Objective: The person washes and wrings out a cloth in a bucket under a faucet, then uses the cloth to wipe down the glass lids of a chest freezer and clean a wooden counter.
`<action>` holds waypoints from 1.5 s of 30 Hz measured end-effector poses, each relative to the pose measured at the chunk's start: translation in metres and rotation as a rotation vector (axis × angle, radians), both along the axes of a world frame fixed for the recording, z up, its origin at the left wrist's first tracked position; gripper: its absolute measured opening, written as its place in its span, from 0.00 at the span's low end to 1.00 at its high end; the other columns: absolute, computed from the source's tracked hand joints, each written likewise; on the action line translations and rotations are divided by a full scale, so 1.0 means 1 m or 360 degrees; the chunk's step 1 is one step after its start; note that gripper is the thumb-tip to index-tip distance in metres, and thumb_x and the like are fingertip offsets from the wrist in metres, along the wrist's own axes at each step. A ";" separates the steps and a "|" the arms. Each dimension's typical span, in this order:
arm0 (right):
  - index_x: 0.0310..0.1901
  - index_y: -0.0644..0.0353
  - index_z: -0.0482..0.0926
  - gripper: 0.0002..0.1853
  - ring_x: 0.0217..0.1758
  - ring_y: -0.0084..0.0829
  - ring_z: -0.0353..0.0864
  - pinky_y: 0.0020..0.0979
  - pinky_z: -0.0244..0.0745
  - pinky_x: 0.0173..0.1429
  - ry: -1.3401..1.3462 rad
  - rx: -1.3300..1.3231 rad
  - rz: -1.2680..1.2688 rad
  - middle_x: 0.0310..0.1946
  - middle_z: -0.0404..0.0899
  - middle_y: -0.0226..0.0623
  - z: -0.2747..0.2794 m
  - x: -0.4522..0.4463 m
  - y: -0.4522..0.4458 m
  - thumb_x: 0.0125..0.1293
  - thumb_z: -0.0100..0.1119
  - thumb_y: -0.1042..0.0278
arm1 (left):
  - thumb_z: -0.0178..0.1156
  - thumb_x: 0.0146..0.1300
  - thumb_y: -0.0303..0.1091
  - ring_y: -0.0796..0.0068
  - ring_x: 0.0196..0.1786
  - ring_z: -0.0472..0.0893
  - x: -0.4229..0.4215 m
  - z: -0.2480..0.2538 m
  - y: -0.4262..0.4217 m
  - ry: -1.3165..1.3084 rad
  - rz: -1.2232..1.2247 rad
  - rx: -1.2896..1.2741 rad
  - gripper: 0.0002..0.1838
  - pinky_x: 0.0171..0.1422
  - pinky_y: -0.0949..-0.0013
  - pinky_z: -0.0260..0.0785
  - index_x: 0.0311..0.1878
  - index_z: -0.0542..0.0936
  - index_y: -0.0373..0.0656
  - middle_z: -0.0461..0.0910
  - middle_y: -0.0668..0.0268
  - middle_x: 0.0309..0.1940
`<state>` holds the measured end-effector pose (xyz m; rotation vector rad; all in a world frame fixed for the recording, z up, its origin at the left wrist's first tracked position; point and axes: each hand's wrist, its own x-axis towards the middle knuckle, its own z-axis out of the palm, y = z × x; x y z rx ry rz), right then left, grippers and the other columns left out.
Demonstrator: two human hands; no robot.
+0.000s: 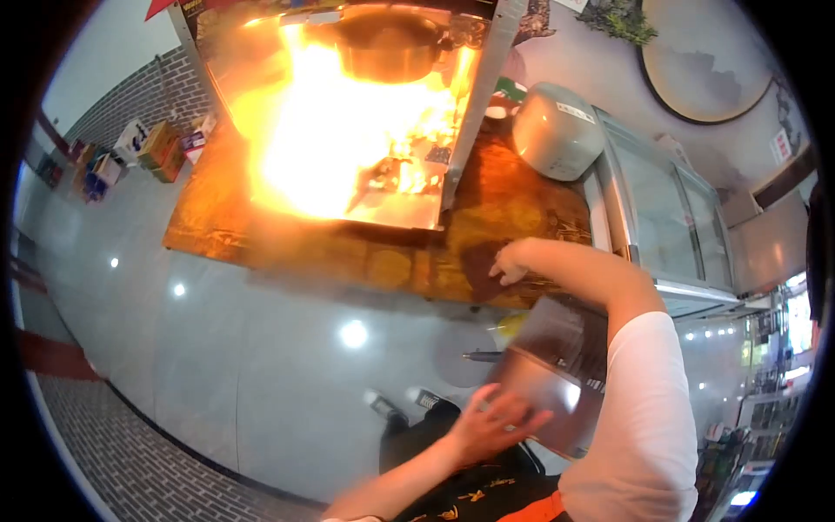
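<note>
My right hand point(511, 262) reaches over the front right of the wooden counter point(522, 209). Its fingers bend down, close together, onto a dark brown flat patch point(480, 268) that may be a cloth; whether they grip anything is unclear. Lower down, my left hand point(497, 424) is open with its fingers spread. It hovers beside or against a dark, shiny box-like object point(557, 365); contact cannot be made out. A short dark bar point(483, 356) sticks out to the left of that object. Behind my hands stands a glaringly lit glass-sided cabinet with a metal pot point(391, 48) hanging inside.
A rounded silver appliance point(559, 130) stands at the counter's back right. Beside it is a glass-topped display case point(661, 200). Several boxes point(161, 150) sit on the floor at the far left. My shoes point(424, 398) are on the grey tiles below.
</note>
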<state>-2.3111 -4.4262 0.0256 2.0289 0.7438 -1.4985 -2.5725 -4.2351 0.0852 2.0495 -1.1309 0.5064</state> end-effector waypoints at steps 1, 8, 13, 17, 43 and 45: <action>0.64 0.42 0.47 0.30 0.65 0.39 0.51 0.42 0.53 0.62 -0.0067 -0.0089 -0.0230 0.64 0.48 0.37 0.005 -0.009 0.009 0.62 0.39 0.48 | 0.57 0.42 0.37 0.76 0.45 0.69 -0.004 -0.003 -0.008 0.0010 -0.0096 -0.0081 0.17 0.52 0.62 0.59 0.41 0.77 0.58 0.69 0.72 0.40; 0.65 0.39 0.43 0.31 0.68 0.42 0.37 0.43 0.40 0.66 -0.0713 0.0173 -0.0545 0.66 0.34 0.40 -0.057 -0.039 -0.007 0.62 0.30 0.41 | 0.53 0.45 0.36 0.68 0.48 0.68 -0.011 -0.046 -0.015 0.0187 -0.0549 -0.0555 0.14 0.55 0.59 0.58 0.38 0.76 0.50 0.69 0.64 0.42; 0.64 0.43 0.48 0.31 0.68 0.43 0.35 0.44 0.37 0.67 -0.1098 0.0452 -0.0435 0.66 0.36 0.40 -0.093 -0.023 -0.006 0.61 0.34 0.41 | 0.56 0.44 0.32 0.66 0.43 0.71 0.018 -0.103 0.045 0.0638 -0.0548 -0.0766 0.19 0.47 0.62 0.63 0.44 0.74 0.50 0.70 0.61 0.43; 0.62 0.50 0.54 0.30 0.66 0.45 0.42 0.45 0.40 0.65 -0.1422 0.0848 -0.0580 0.62 0.49 0.45 -0.135 0.023 0.055 0.60 0.38 0.44 | 0.59 0.43 0.32 0.69 0.35 0.74 0.043 -0.145 0.103 0.0849 -0.0106 -0.0722 0.24 0.39 0.67 0.65 0.49 0.73 0.52 0.72 0.64 0.40; 0.53 0.43 0.67 0.23 0.59 0.33 0.59 0.41 0.56 0.48 -0.1625 0.1525 -0.0569 0.60 0.57 0.31 -0.149 0.011 0.305 0.52 0.50 0.57 | 0.54 0.49 0.32 0.64 0.29 0.74 0.042 -0.185 0.262 0.0886 0.0903 0.0170 0.10 0.28 0.69 0.64 0.36 0.75 0.41 0.74 0.62 0.28; 0.54 0.41 0.66 0.25 0.61 0.35 0.55 0.42 0.58 0.47 -0.1874 0.0812 -0.0936 0.61 0.55 0.32 -0.147 -0.025 0.204 0.50 0.48 0.55 | 0.54 0.47 0.33 0.64 0.31 0.75 0.065 -0.155 0.283 0.0979 0.0708 0.0059 0.13 0.29 0.66 0.65 0.38 0.75 0.43 0.76 0.62 0.32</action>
